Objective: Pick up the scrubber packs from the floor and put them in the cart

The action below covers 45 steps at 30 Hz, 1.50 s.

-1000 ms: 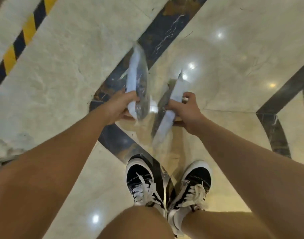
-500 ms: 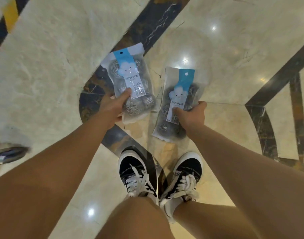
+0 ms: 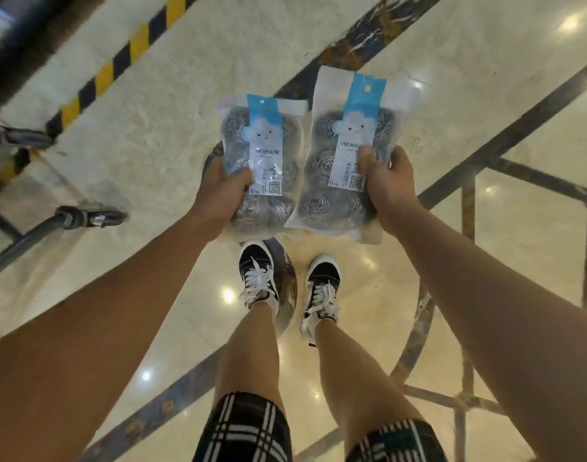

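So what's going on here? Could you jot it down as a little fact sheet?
left hand: grips the left scrubber pack near its lower part
right hand: grips the right scrubber pack, thumb on its label
packs: both off the floor, labels up, side by side, edges overlapping slightly
contents: steel scrubber balls in clear bags
floor: glossy marble with dark inlay lines
cart: dark metal bars at left, possibly the cart

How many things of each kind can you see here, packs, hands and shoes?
Scrubber packs: 2, the left pack in the left hand, the right pack in the right hand.
Hands: 2.
Shoes: 2, left shoe, right shoe.
Total: 6.
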{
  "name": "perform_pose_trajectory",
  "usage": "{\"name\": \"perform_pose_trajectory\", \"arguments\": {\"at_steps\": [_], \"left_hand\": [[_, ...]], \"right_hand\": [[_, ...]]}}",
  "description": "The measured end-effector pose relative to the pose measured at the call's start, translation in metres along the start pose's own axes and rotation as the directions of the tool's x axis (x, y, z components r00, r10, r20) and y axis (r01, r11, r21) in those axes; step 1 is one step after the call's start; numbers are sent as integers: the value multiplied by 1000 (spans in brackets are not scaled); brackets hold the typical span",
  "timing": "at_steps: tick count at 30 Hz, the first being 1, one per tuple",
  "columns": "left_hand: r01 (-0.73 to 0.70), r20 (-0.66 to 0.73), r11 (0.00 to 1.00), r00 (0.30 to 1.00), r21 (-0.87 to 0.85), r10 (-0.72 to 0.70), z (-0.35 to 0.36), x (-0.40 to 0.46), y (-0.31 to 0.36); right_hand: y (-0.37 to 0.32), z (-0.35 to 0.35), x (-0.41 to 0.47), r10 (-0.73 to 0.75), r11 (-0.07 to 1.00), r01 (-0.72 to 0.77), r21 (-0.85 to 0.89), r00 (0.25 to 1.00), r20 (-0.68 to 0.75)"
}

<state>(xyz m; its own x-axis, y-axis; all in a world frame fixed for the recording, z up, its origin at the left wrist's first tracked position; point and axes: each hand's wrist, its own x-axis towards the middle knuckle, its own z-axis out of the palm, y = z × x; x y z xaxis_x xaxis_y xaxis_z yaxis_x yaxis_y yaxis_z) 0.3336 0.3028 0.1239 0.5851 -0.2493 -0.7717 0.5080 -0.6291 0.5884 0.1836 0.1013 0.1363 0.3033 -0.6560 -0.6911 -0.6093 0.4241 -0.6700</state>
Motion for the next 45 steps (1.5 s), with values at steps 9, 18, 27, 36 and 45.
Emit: {"name": "perform_pose_trajectory", "arguments": {"at_steps": [9, 18, 27, 36, 45], "left_hand": [[-131, -155, 967, 983, -218, 98, -94, -253, 146], [-300, -424, 850, 900, -433, 102, -197, -461, 178], [-387, -619, 721, 782, -575, -74, -307, -544, 86], [-405, -689, 676, 692, -616, -213, -451, -567, -29], [-355, -648, 656, 711, -667, -274, -578, -539, -79]], "right_hand": [[-183, -65, -229, -181, 968, 207, -144, 968, 176], [-307, -66, -396, -398, 856, 471, -214, 864, 309], [-320, 84, -498, -416, 724, 642, -253, 698, 583], [-260, 253, -600, -275, 702, 662, -263, 593, 757], [-250, 379, -639, -296, 705, 652, -278, 627, 720]]}}
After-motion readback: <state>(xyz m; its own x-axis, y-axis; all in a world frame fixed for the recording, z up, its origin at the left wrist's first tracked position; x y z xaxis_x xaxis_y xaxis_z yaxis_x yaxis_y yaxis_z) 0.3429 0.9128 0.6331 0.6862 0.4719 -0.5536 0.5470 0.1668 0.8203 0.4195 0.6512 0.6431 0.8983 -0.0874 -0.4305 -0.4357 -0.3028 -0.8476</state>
